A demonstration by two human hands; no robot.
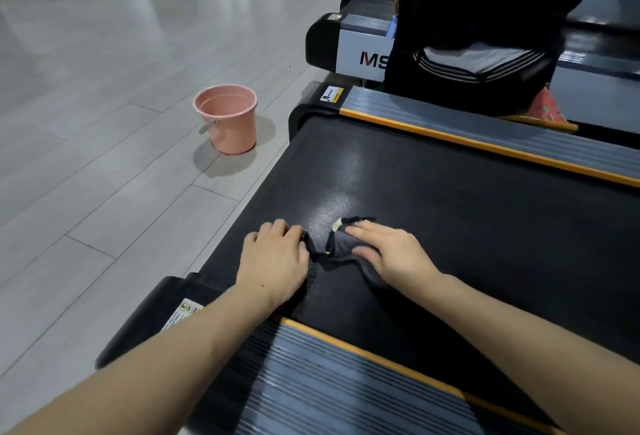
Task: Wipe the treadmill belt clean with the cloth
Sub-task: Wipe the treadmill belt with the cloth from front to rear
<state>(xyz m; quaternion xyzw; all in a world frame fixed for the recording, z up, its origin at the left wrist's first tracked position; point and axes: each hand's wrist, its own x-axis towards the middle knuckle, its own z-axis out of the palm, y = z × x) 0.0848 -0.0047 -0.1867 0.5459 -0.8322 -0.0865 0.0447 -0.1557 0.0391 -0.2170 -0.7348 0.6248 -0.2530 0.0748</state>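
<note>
Our left hand pinches one end of the cloth with curled fingers, and our right hand presses its other end flat on the belt, so the cloth's long axis runs straight between the two hands. Bunched this narrow, it could skip strips of belt, we judge. Beyond the left hand stands the bucket.

Treadmill belt: matt black rubber-like sheet, finely dimpled, with a sheen patch; cloth: soft dark grey fabric, crumpled; side rails: ribbed grey, orange-edged; bucket: smooth pink plastic; floor: glossy pale grey planks.
</note>
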